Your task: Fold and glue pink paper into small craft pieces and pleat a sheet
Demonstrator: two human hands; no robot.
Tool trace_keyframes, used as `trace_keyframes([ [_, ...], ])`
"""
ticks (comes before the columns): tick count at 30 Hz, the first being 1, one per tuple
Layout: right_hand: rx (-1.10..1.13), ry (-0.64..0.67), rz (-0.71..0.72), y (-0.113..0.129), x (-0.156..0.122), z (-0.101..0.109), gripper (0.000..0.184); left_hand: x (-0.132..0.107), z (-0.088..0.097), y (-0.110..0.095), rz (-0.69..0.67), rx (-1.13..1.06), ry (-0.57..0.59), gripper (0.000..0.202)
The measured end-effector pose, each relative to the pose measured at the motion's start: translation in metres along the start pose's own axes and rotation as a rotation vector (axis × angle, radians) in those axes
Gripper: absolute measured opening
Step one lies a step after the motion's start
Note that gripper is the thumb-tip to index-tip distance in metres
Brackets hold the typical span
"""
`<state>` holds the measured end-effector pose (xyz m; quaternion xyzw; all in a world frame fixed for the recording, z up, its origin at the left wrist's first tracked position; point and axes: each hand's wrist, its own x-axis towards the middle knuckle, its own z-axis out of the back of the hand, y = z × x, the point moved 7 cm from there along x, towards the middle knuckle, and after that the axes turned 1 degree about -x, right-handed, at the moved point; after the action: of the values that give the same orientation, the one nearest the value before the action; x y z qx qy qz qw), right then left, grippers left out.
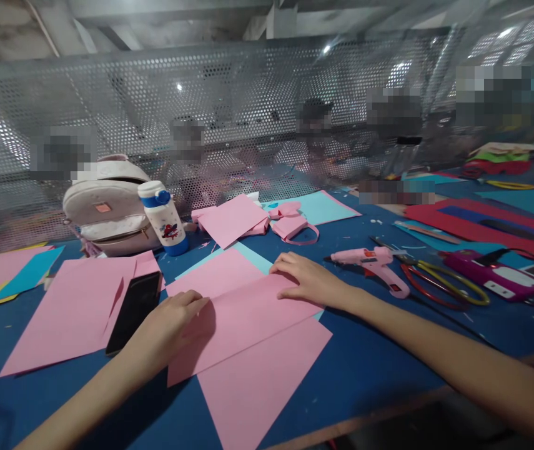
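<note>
A pink sheet of paper (248,319) lies across other pink sheets, at a slant in front of me. At its left end, my left hand (175,322) has its fingers bent together on the sheet, their undersides hidden. My right hand (311,281) grips the far right edge, thumb on the near side and curled fingers beyond it. Beneath is another pink sheet (267,381), with a corner pointing towards me. Light blue paper (252,256) shows from under the pile. Close to my left wrist, a black phone (134,312) rests on a pink sheet (67,306).
Right of my hands lie a pink glue gun (372,262), scissors (449,281) and a purple device (496,275) with a cord. Behind the papers stand a white backpack (107,206), a bottle (163,219) and a small pink paper bag (292,226). A perforated metal screen (248,94) borders the table.
</note>
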<state>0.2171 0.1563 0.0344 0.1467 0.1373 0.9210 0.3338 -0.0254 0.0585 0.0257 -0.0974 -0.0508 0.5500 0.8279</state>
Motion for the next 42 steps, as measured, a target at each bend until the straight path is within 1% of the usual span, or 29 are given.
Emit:
trace_keyframes([
  [2,0.046,-0.042,-0.002,0.001,0.001,0.004,0.019,0.0,0.002,0.001,-0.001,-0.026,-0.021,0.035],
  [4,0.095,-0.093,-0.026,0.0,0.001,0.008,0.011,0.002,0.003,0.007,0.003,-0.104,-0.032,0.038],
  [7,0.141,-0.142,-0.074,-0.004,0.001,0.013,0.012,0.005,0.004,0.019,0.016,-0.242,-0.038,0.051],
  [10,0.172,-0.179,-0.115,-0.01,0.0,0.017,0.014,0.006,0.004,0.025,0.006,-0.283,-0.035,0.052],
  [12,0.192,-0.193,-0.138,-0.014,-0.001,0.017,0.015,0.005,0.004,0.021,-0.025,-0.306,-0.045,0.048],
  [15,0.219,-0.194,-0.171,-0.017,-0.001,0.015,0.016,0.003,0.001,0.01,-0.059,-0.329,-0.085,0.04],
  [18,0.223,-0.188,-0.179,-0.017,-0.001,0.014,0.015,0.002,-0.006,-0.001,-0.072,-0.271,-0.157,0.042],
  [22,0.216,-0.184,-0.155,-0.012,-0.003,0.014,0.014,0.001,-0.014,-0.01,-0.116,-0.148,-0.268,0.045],
  [25,0.202,-0.171,-0.107,-0.007,-0.004,0.011,0.018,0.001,-0.016,-0.012,-0.14,-0.131,-0.286,0.045],
  [30,0.143,-0.131,0.032,0.004,-0.004,0.0,0.027,0.001,-0.015,-0.017,-0.199,-0.127,-0.322,0.04],
  [36,0.168,-0.177,0.06,0.001,-0.003,0.001,0.022,-0.003,-0.015,-0.021,-0.259,-0.117,-0.381,0.036],
  [38,0.183,-0.195,0.071,-0.001,-0.002,0.003,0.022,-0.004,-0.014,-0.02,-0.255,-0.102,-0.386,0.041],
  [42,0.202,-0.246,0.077,-0.009,0.0,0.004,0.023,-0.004,-0.013,-0.013,-0.236,-0.066,-0.408,0.058],
])
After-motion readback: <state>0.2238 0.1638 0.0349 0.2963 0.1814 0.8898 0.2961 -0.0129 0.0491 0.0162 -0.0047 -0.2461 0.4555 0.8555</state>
